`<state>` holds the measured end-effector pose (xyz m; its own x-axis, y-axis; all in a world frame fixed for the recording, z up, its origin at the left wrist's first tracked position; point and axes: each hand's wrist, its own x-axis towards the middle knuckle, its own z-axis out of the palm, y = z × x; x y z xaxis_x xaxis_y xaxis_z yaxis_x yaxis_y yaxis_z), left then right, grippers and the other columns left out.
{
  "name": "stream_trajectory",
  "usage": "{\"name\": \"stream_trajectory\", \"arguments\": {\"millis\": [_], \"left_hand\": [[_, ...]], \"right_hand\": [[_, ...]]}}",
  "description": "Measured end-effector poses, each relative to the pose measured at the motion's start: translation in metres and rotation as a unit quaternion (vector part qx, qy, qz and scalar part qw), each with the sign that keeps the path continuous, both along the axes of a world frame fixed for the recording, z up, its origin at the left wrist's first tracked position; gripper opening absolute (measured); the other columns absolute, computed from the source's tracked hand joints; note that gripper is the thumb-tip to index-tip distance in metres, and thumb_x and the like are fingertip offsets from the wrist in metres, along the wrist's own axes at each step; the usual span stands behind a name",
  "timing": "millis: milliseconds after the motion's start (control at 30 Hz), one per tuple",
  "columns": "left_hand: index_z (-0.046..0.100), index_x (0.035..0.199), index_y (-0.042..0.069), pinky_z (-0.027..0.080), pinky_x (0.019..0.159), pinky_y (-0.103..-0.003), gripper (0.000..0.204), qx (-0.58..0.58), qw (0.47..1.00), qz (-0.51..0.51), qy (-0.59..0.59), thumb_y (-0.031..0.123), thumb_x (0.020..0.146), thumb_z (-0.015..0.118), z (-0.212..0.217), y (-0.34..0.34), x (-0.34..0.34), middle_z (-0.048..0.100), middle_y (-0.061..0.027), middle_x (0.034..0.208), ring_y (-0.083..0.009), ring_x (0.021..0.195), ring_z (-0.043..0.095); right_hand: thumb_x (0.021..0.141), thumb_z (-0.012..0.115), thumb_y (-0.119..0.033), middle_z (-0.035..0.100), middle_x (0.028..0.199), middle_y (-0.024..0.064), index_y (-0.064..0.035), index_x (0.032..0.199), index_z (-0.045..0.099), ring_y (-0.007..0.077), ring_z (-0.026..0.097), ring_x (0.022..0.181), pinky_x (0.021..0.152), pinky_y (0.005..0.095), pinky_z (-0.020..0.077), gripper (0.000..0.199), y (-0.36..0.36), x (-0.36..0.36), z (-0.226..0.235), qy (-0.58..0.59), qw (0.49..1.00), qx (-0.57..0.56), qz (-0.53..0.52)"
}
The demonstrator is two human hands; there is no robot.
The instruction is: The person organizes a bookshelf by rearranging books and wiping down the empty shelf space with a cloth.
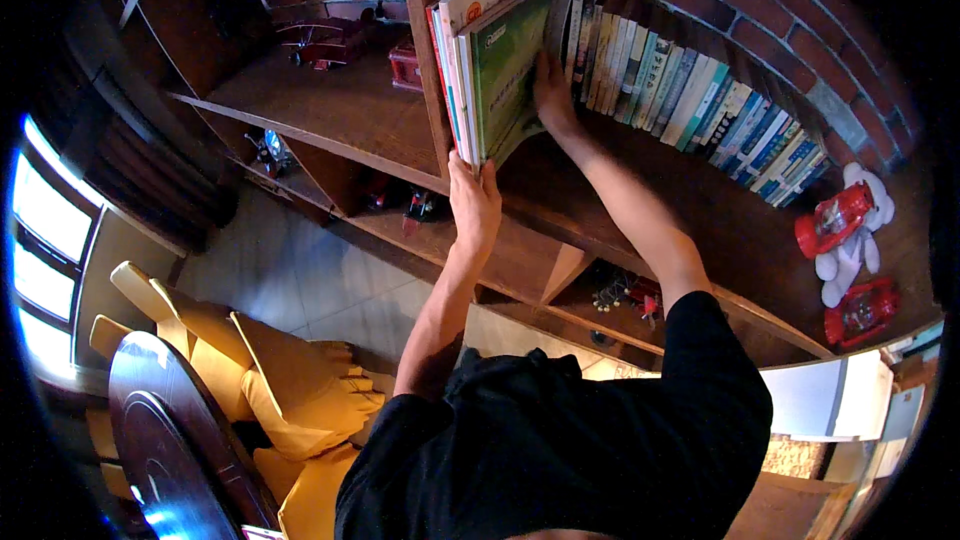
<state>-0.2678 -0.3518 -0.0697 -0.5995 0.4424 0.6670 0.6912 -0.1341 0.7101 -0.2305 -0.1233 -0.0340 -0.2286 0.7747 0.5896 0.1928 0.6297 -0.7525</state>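
Big books are being held up on a wooden shelf.

The green book [505,65] and its thin neighbours are being gripped at the bottom edge by the left hand [473,202], fingers curled closed, so they are not tipping over. The right hand [552,90], fingers spread open, is being pressed beside the row of books [690,90].

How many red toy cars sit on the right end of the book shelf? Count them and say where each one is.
2. One red toy car lies by the white plush toy, past the row of books. The second lies nearer the shelf's front edge. Others may be hidden.
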Motion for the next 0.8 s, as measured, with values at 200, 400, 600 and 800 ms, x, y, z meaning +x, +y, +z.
{"name": "stream_trajectory", "arguments": {"millis": [200, 400, 600, 800], "left_hand": [[0.03, 0.129, -0.009, 0.043, 0.082, -0.047, 0.048, 0.03, 1.0, 0.002, -0.001, 0.008, 0.092, 0.055, -0.007, 0.002, 0.002, 0.049, -0.0309, 0.108, -0.0456, 0.097, 0.051], [0.021, 0.134, -0.014, 0.032, 0.097, -0.055, 0.057, 0.007, 0.997, 0.081, 0.007, 0.009, 0.092, 0.052, -0.015, 0.017, 0.012, 0.037, -0.0418, 0.122, -0.0532, 0.114, 0.039], [0.023, 0.129, -0.019, 0.038, 0.091, -0.056, 0.059, -0.047, 0.993, 0.105, 0.039, 0.013, 0.091, 0.055, -0.012, 0.027, 0.01, 0.044, -0.0437, 0.111, -0.0573, 0.102, 0.046], [0.038, 0.106, -0.006, 0.048, 0.069, -0.05, 0.037, -0.115, 0.993, -0.008, -0.028, 0.019, 0.091, 0.06, 0.022, -0.007, 0.002, 0.054, -0.03, 0.095, -0.0482, 0.088, 0.056]], "right_hand": [[0.1, 0.04, -0.04, 0.053, 0.131, 0.0187, -0.0043, 0.143, 0.034, 0.0291, 0.049, 0.124, 0.103, 0.0377, 0.0356, 0.056, -0.022, 0.03, -0.013, -0.021, 0.995, 0.09, 0.043], [0.099, 0.046, -0.029, 0.037, 0.143, 0.0214, -0.0002, 0.143, 0.03, 0.0326, 0.038, 0.131, 0.108, 0.0406, 0.0306, 0.054, -0.11, 0.012, -0.003, 0.067, 0.976, -0.137, 0.156], [0.101, 0.035, -0.041, 0.015, 0.155, 0.0196, -0.0021, 0.149, 0.017, 0.0311, 0.012, 0.144, 0.116, 0.0378, 0.011, 0.065, -0.093, -0.016, -0.024, 0.015, 0.986, -0.122, 0.117], [0.099, 0.041, -0.034, 0.017, 0.154, 0.0224, -0.0004, 0.147, 0.022, 0.034, 0.018, 0.142, 0.116, 0.0405, 0.0132, 0.062, -0.104, 0.012, 0.017, 0.048, 0.986, -0.024, 0.156]]}}
